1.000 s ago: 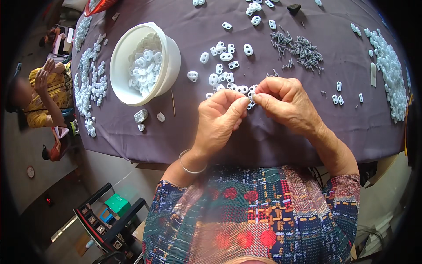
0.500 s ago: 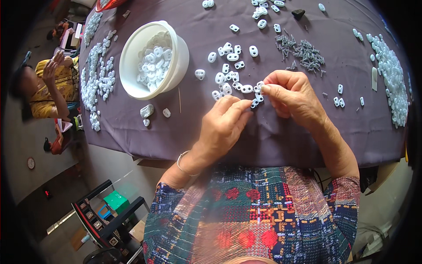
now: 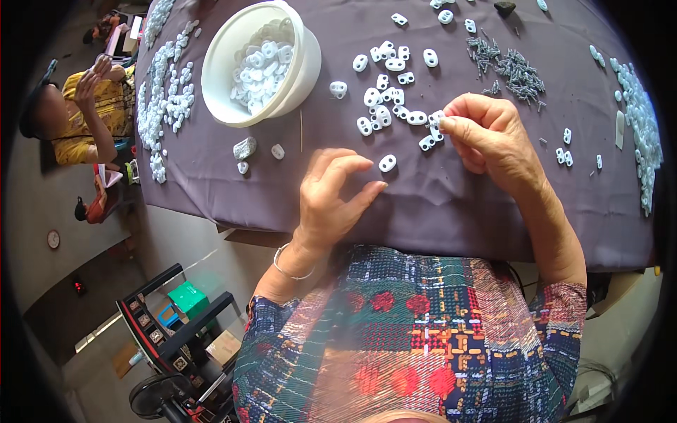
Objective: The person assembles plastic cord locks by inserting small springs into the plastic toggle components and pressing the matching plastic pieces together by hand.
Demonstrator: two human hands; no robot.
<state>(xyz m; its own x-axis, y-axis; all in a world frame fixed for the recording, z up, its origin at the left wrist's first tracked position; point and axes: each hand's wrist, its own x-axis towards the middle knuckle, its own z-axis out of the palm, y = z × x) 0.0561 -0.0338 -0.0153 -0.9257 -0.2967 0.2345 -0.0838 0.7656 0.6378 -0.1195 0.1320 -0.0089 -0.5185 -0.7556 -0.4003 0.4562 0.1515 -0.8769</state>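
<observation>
My left hand (image 3: 335,190) is open, thumb and fingers apart and holding nothing. Just off its fingertips a small white oval two-hole plastic piece (image 3: 387,163) lies by itself on the cloth. My right hand (image 3: 490,134) is closed, thumb and forefinger pinching a white two-hole plastic piece (image 3: 438,117) at the edge of a loose cluster. Below that pinch another white piece (image 3: 427,143) rests on the cloth. Several more two-hole pieces (image 3: 381,116) are scattered ahead of my hands. Part of the pinched piece is hidden by my fingers.
A white tub (image 3: 310,77) of white parts stands tilted at left. Small grey metal pins or springs (image 3: 518,74) are heaped beyond my right hand. White parts pile up at the left (image 3: 151,106) and right (image 3: 638,120) table edges. A stone (image 3: 245,148) lies below the tub.
My left hand has drawn back left and opened; a single white two-hole piece now lies where its fingers were. My right hand keeps its pinch by the cluster. The whole view has shifted slightly.
</observation>
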